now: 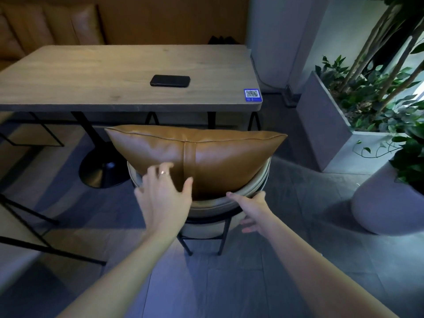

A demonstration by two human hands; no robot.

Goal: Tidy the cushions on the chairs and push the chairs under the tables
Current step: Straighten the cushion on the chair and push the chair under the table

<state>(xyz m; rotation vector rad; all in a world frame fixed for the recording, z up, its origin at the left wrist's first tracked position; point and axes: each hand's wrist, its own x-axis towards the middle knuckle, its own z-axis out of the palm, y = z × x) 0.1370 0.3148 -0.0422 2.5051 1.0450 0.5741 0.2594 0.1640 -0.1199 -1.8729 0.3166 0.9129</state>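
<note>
Two hands at chair [211,204] back. L hand [165,193] fingers spread wide on leather cushion [218,157]; R hand [252,211] loose, thumb on rim.

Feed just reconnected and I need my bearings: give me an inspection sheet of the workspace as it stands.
Surface: wooden table, standing on a grey tiled floor.
Job's things: tan cushion upright against the back of the chair, which stands before the table's near edge.
Clutter: black phone and QR sticker on the table.
Grippers: left hand open, fingers spread on the cushion; right hand open, thumb on the chair back's rim.
Cables: nothing seen.
Surroundings: planter with plants and round pot at right; padded bench beyond the table.
</note>
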